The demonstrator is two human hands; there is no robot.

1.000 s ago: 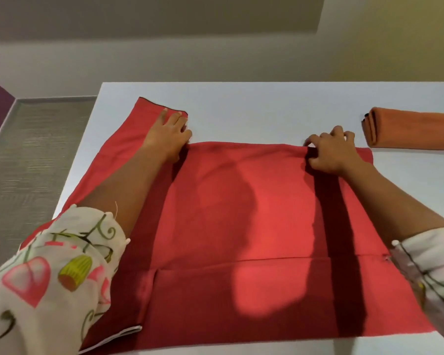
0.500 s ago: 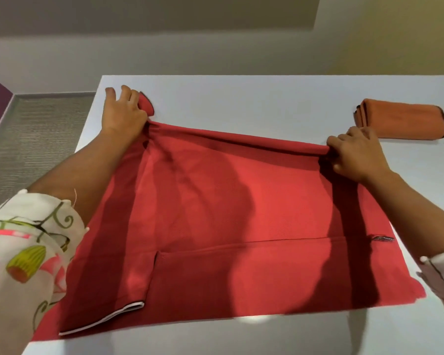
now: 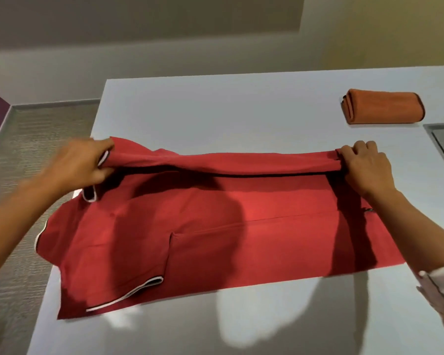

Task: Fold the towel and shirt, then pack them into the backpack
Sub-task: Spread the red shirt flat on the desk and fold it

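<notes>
— Pinching the far edge of the red shirt (image 3: 215, 239): left hand (image 3: 85, 166) and right hand (image 3: 367, 167), each grip closed on cloth, lifting it off the bench (image 3: 215, 111).
— Risk?
— Uneven pull could skew the fold; the loose sleeve (image 3: 89, 195) (left side) may bunch underneath. The folded orange towel (image 3: 385, 107) lies well apart.

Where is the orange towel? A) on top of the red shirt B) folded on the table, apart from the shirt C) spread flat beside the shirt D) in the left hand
B: the orange towel lies folded on the table, far right, clear of the red shirt, whose far edge the left hand and right hand grip.
</notes>
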